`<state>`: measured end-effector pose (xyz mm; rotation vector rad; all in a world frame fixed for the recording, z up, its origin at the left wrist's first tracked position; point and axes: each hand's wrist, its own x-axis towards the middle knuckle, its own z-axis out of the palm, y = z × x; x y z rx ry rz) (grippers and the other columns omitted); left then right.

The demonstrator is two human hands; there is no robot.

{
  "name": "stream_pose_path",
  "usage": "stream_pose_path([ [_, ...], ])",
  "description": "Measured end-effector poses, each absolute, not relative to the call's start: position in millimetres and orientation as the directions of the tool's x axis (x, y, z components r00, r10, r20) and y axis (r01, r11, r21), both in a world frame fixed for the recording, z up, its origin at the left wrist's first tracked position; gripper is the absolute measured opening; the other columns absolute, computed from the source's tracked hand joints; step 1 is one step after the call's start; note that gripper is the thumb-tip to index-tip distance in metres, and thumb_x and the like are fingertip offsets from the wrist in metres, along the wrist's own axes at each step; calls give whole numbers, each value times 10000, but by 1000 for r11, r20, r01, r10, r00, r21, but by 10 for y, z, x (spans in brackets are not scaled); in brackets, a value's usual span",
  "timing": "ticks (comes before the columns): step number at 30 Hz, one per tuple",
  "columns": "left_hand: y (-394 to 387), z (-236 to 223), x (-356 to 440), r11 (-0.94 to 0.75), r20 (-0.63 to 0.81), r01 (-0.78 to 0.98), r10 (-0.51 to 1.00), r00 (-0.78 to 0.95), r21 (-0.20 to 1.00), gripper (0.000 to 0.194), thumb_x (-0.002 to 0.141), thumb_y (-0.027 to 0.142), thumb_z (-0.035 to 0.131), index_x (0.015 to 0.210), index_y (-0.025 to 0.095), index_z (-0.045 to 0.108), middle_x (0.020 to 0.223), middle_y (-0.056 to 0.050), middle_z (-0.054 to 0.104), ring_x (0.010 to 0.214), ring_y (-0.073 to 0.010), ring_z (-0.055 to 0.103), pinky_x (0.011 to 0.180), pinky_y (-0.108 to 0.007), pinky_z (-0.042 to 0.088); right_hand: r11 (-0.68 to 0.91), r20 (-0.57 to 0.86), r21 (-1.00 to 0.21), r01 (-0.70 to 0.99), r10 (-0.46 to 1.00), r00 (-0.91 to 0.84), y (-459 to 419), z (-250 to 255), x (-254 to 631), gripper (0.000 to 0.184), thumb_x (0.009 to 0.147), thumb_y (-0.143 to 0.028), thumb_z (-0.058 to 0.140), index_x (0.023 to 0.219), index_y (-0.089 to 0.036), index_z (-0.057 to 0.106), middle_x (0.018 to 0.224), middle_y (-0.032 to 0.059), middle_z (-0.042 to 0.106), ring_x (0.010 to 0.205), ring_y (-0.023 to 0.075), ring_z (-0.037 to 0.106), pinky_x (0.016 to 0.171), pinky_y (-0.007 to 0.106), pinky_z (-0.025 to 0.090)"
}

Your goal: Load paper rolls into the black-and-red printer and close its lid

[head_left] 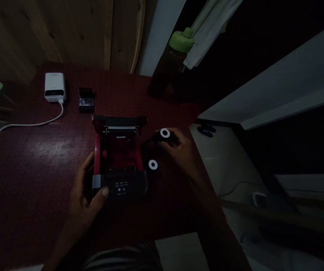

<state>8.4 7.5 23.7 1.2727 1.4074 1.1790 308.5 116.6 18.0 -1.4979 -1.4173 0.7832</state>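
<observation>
A red-and-black portable printer (119,190) lies on the table with its black lid (119,122) raised, baring the red compartment (119,154). My left hand (87,184) grips its near left corner, thumb on the front panel with the buttons and fingers along the left side. To the right of the printer, my right hand (177,145) is closed around a dark roll with a white ring end (165,133). Another such piece, a white ring (153,164) with a dark edge, stands against or close to the printer's right side. Dim light hides the rolls' bodies.
Behind on the left are a white power bank (54,86) with a white cable (43,122) plugged in and a small black object (86,101). A dark bottle with a green cap (181,40) stands at the back right. The dark red table (37,180) ends right of my right arm.
</observation>
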Motion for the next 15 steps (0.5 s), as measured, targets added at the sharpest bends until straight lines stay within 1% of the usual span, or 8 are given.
stream_pose_path([
  [2,80,196,62,-8,21,175,997,-74,984,751,1013,531,737,1694,333,491,1729,-73,526,1608,-382,485,1316,-558,447,104,159,-892,439,983,91,988,505,3107,276,869,-323,801,1135,-288,737,1131,11,788,1098,253,751,1004,440,574],
  [3,82,175,51,-23,36,182,997,-65,983,749,1017,524,735,1697,333,486,1733,-77,519,1613,-382,479,1317,-559,445,152,197,-872,466,979,49,896,680,3096,277,875,-290,799,1145,-294,740,1108,4,786,1075,246,753,979,420,581],
  [5,82,141,34,-42,52,186,998,-46,982,750,1022,508,734,1703,329,474,1738,-88,508,1617,-384,473,1319,-570,436,263,256,-808,527,963,-88,738,997,3014,263,922,-230,749,1177,-295,742,1121,11,776,1074,239,751,958,395,591],
  [7,79,124,29,-45,55,176,997,-49,983,750,1024,498,731,1703,325,466,1737,-97,500,1613,-382,475,1323,-578,427,394,293,-725,564,919,-265,645,1196,2855,279,969,-175,710,1221,-293,736,1168,22,780,1072,230,749,942,377,603],
  [9,76,119,34,-48,57,159,997,-51,986,744,1028,497,722,1703,326,462,1728,-101,503,1602,-376,485,1320,-579,427,529,321,-617,583,845,-428,629,1245,2647,313,1002,-131,704,1287,-260,716,1204,48,791,1087,236,747,970,389,610],
  [11,75,116,39,-66,73,152,996,-43,986,732,1031,493,713,1699,332,461,1722,-98,505,1606,-370,478,1325,-578,415,624,328,-486,612,779,-534,668,1184,2428,331,1019,-90,694,1337,-185,693,1210,97,800,1095,258,743,1002,424,613],
  [13,76,109,41,-89,96,163,995,-36,983,723,1029,474,711,1693,331,465,1722,-97,505,1620,-369,458,1335,-583,393,660,287,-338,671,751,-595,729,1093,2232,300,1025,-48,651,1311,-123,700,1204,145,801,1085,287,735,992,457,620],
  [15,79,100,39,-99,107,173,994,-37,980,721,1020,449,718,1685,320,472,1721,-103,503,1625,-371,450,1339,-592,379,654,190,-195,731,757,-626,784,1029,2072,278,1014,-5,607,1236,-119,731,1193,160,806,1080,309,731,965,468,621],
])
